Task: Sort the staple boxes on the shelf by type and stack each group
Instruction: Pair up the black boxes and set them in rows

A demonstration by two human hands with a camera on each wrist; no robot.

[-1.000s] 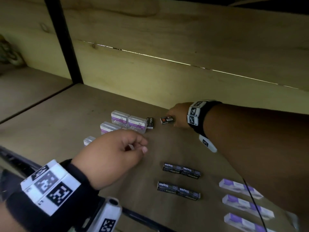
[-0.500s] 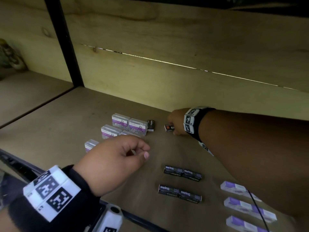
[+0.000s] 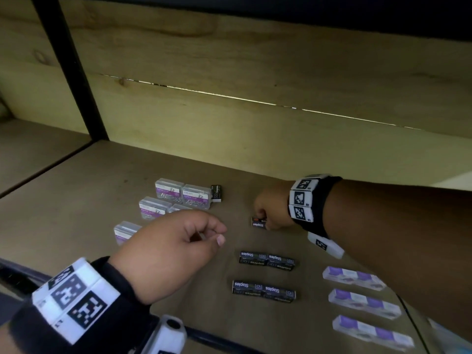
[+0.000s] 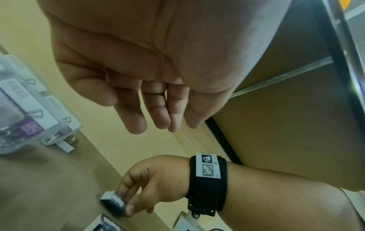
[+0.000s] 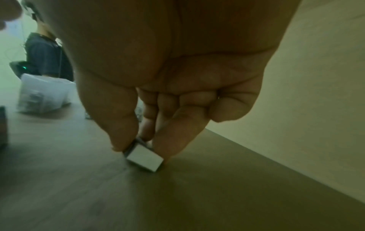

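Observation:
My right hand [image 3: 263, 219] pinches a small black staple box [image 3: 259, 223] between thumb and fingers, low over the wooden shelf [image 3: 76, 190]; the same box [image 5: 145, 159] shows its white end in the right wrist view, and it [image 4: 114, 203] appears at the bottom of the left wrist view. Two rows of black Staples boxes [image 3: 267, 260] [image 3: 263, 291] lie in front of it. Another small black box [image 3: 216, 193] stands beside the clear purple-labelled paper clip boxes [image 3: 182, 194]. My left hand [image 3: 204, 233] hovers over those boxes, fingers loosely curled and holding nothing.
Three long purple-and-white boxes [image 3: 353, 277] [image 3: 365, 304] [image 3: 373, 332] lie at the front right. The shelf's wooden back wall [image 3: 255, 139] rises behind, a black post [image 3: 69, 65] stands at the left, and a dark front rail [image 3: 212, 338] edges the shelf.
My right hand has drawn the small black box from near the back wall toward the front, closer to the black Staples rows. The left hand has barely moved.

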